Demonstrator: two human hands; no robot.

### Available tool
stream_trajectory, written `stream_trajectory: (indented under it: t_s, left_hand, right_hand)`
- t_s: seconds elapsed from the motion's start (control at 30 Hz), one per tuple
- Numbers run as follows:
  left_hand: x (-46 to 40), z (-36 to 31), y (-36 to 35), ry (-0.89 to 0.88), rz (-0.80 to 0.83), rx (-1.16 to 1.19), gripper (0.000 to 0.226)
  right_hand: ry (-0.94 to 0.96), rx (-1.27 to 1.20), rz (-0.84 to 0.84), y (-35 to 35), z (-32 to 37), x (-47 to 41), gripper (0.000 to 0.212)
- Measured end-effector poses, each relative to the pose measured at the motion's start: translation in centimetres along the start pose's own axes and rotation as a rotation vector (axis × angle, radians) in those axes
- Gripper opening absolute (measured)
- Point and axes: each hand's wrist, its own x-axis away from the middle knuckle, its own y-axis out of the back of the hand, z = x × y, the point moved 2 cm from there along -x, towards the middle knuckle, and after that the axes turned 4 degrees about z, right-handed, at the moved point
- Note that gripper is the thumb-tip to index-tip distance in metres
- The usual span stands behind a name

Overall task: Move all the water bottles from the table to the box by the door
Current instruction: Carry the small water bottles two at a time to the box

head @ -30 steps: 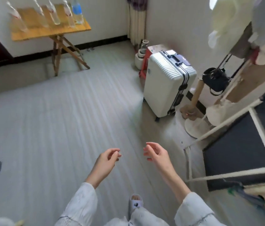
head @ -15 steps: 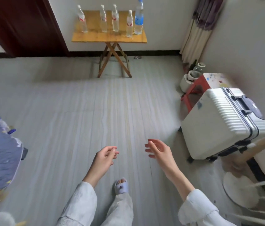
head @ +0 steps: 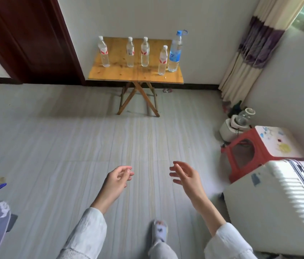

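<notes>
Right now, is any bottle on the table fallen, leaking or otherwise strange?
None has fallen or leaked. All five stand upright on the table. Only the blue-label bottle at the right end differs: taller, with a blue cap, while the other four have red labels.

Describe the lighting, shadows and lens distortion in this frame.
Head view: soft daylight enters from the window at upper right past the curtain; striped glare falls on the white suitcase; the folding table casts a faint shadow on the floor; wide-angle bending curves the door edge; the bottles look sharp.
</notes>
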Motion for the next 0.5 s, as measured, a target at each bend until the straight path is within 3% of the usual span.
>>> stream_trajectory:
  t_s: [0.5]
  left_hand:
    - [-28.1,-11.6,2.9,-0.008,-0.111,0.017,0.017]
  right_hand:
    - [0.056,0.009,0.099,0.4,11.7,-31.4,0.016]
